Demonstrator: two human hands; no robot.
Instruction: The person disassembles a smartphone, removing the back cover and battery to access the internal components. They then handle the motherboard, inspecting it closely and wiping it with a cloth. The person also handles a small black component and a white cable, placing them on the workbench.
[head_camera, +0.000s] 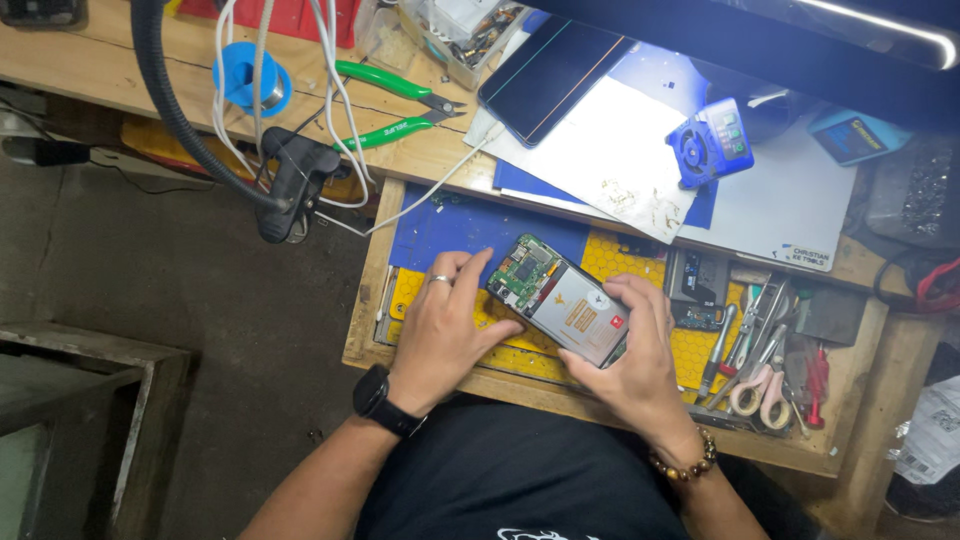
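An opened phone (560, 298) lies tilted over a yellow honeycomb mat (690, 350) in a wooden drawer tray, its green circuit board and grey battery exposed. My left hand (445, 325), with a ring and a black wristwatch, grips the phone's upper left end near the circuit board. My right hand (635, 365), with a bead bracelet, holds the lower right end, fingers curled over its edge.
A blue mat (450, 222) lies behind the phone. Tweezers, screwdrivers and pink-handled scissors (762, 390) fill the tray's right side. On the bench are green pliers (395, 100), a dark phone (550, 75), a blue fan device (712, 143), a solder spool (250, 75) and cables.
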